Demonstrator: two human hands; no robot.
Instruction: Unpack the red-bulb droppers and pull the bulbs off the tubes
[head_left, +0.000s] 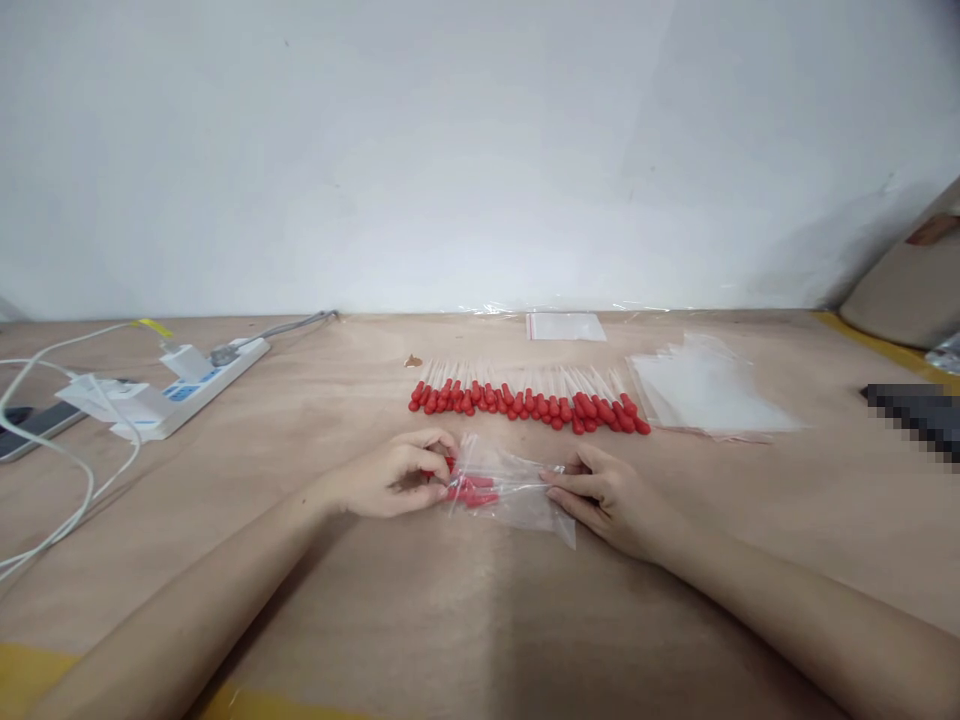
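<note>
Bare forearms come from both lower corners over the wooden table. The two hands are apart, with one clear bag between them. The left hand has its fingers closed on red-ended pieces, which lie partly inside this bag; the right hand pinches its other end. Just beyond, many red-bulbed droppers lie in a row, with pale stems toward the wall. Right of them is a pile of clear bags; farther back, one white packet.

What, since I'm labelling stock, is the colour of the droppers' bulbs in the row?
The bulbs are red; see the head view.
</note>
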